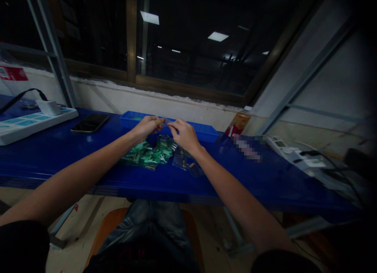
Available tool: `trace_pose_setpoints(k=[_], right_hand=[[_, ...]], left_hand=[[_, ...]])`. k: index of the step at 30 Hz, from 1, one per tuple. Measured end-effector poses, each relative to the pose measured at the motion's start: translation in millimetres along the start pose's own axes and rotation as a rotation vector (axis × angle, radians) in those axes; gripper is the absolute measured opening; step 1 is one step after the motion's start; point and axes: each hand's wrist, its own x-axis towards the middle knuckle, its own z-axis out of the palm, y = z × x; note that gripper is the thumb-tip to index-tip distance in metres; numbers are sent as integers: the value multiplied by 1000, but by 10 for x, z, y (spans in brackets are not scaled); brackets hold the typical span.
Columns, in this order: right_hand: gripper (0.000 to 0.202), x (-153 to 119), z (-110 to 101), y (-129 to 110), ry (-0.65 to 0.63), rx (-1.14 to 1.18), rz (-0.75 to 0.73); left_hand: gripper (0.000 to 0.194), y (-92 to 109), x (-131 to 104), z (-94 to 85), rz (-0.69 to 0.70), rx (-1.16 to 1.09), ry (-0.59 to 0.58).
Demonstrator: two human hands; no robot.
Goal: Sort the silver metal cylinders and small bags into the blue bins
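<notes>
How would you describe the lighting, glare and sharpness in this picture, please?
Head view: dim overall, right edge fading to black; bright light panels show in the dark window; a patch over the blue table is pixelated; the piece between the left hand and right hand is indistinct.

Likely a small-parts workshop: long blue bench (265, 175) bearing heaped plastic packets (150, 154), a shallow blue tray (206, 132), power strips (32, 124). Dark window (188, 53) behind, bright ceiling panels (150, 18) showing in its glass.
</notes>
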Motion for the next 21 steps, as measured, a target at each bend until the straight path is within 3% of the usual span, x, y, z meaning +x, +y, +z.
trace_pose_setpoints(k=[2, 7, 10, 13, 18, 21], right_hand=[[24, 22, 41, -3, 13, 115, 85], [42, 77, 106, 43, -31, 670, 576], [36, 85, 92, 60, -21, 762, 687], [27, 93, 1, 68, 92, 514, 624], [29, 92, -331, 277, 442, -80, 217], [30, 45, -452, 608, 403, -280, 295]], left_hand=[[21, -29, 11, -11, 120, 137, 52], [17, -71, -22, -25, 664, 699, 117], [18, -61, -62, 3, 782, 847, 75], [19, -73, -78, 44, 787, 859, 46], [22, -144, -94, 125, 714, 858, -111], [26, -165, -139, 177, 674, 881, -249]])
